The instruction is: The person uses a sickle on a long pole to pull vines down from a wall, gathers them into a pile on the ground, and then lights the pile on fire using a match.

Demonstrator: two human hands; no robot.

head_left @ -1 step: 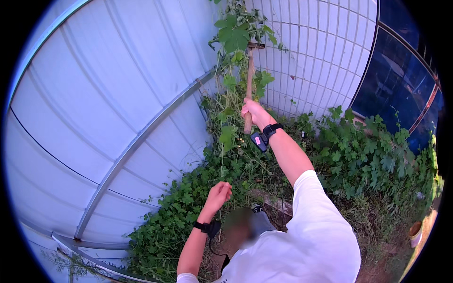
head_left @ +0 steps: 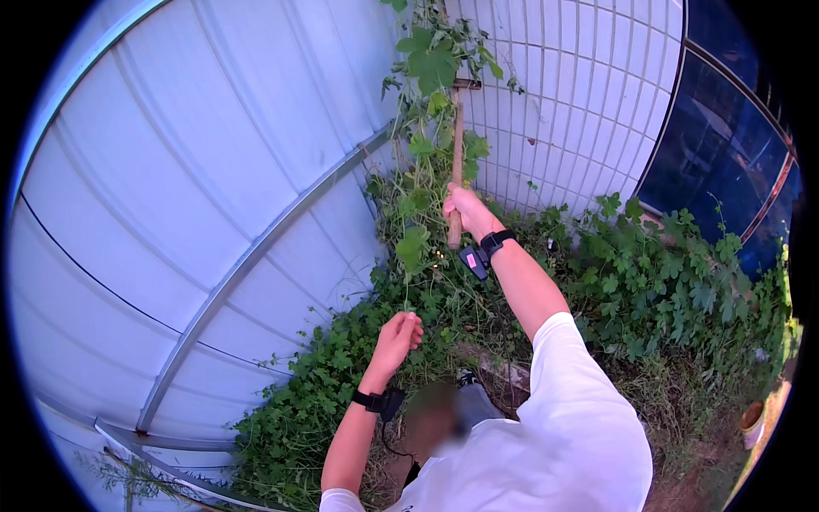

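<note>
The work on the climbing vines [head_left: 416, 200] seems to be only partly done: many leaves and stems are still seen hanging in the corner between the panelled wall [head_left: 239, 162] and the tiled wall [head_left: 580, 102], and these are probably what is left; how much is already cut cannot be told. The wooden-handled tool [head_left: 458, 145] is gripped firmly in the right hand [head_left: 466, 209], with its head raised near the upper leaves. The left hand [head_left: 397, 340] is held apart, lower, with curled fingers; whether a stem is pinched there cannot be told. Compared with the earlier frame, the tool is shifted slightly rightward and the left hand is raised a little.
</note>
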